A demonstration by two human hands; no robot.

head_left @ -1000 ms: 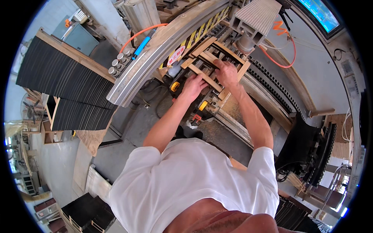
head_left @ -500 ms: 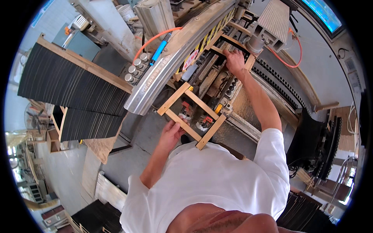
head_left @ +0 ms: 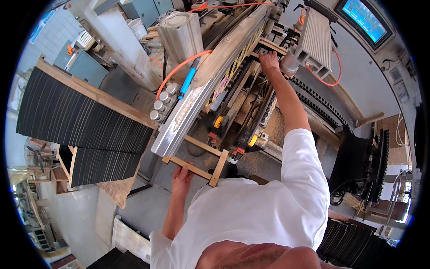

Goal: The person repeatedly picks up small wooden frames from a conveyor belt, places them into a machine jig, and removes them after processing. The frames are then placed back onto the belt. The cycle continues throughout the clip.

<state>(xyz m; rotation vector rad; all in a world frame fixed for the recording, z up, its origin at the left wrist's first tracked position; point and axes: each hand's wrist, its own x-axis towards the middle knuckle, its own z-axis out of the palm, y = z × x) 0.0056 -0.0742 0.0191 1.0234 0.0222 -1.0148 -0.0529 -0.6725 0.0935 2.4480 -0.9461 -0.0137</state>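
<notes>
Left hand (head_left: 181, 178) at near left, grip clamped on the wooden frame (head_left: 219, 168), metal beam (head_left: 167, 141) covering its far-left corner | right hand (head_left: 269, 63) out far, by wooden bars (head_left: 274, 47), grip: can't tell

Wooden frame (head_left: 196, 169) slanted, partly hidden; second frame (head_left: 274, 46) beyond

A woodworking workshop, fitted with industrial machinery.
Pale, loose sawdust (head_left: 276, 130) lies within a machine with a long, silver-grey metal beam (head_left: 180, 128); around it are a rectangular, blue-lit screen (head_left: 365, 20), closely packed thin black panels (head_left: 85, 121) and an open frame of pale wooden bars (head_left: 219, 168).
</notes>
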